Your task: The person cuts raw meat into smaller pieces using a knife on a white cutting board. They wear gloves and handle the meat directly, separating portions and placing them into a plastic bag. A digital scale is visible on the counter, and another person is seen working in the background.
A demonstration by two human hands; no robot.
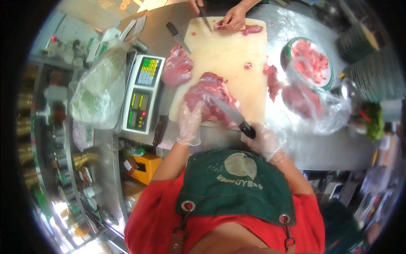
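In a transparent plastic glove, my left hand [191,122] grips the near left side of a large piece of raw red meat [209,95]. The meat lies at the near end of a cream cutting board [228,60]. My gloved right hand [263,141] is closed around the black handle of a kitchen knife [233,114]. Its blade points up and left across the top of the meat; whether the edge is cutting in cannot be told. Another lump of raw meat [177,68] sits at the board's left edge. A small meat scrap [248,65] lies on the board.
Across the board, a co-worker's hands [234,17] hold a knife and a meat strip [252,29]. A loose knife [177,36] overlaps the board's left edge. Left stands a digital scale [142,93] bearing a plastic bag [101,89]. Right are a plate of meat pieces [312,62] and bagged meat [301,100].
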